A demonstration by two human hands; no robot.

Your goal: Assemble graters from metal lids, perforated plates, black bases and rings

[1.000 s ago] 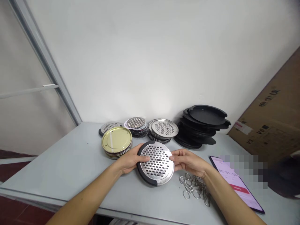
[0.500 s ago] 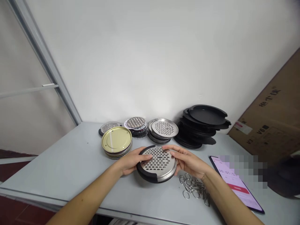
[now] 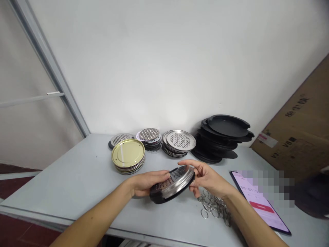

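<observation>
A round metal grater (image 3: 174, 181) with a black rim on its left and lower side is held tilted above the table, its shiny layered edge turned toward me. My left hand (image 3: 147, 182) grips the black-rimmed left side, thumb on the perforated face. At the right edge, my right hand (image 3: 203, 176) has its fingers bent around the rim, the index finger reaching over the top; its fingertips are partly hidden. Just below that hand lies a heap of metal wire rings (image 3: 213, 206). Left of the grater stands a stack of gold round lids (image 3: 128, 153).
Behind are a stack of fine grater discs (image 3: 149, 134), a stack of perforated metal discs (image 3: 181, 140) and a tall pile of black round trays (image 3: 227, 127). Another black-edged grater (image 3: 119, 139) sits at the back left. A phone (image 3: 264, 206) and a cardboard box (image 3: 295, 133) are on the right.
The grater has tipped from nearly flat to a steep tilt, showing its metal side edge. My right hand's fingers have shifted along the right rim.
</observation>
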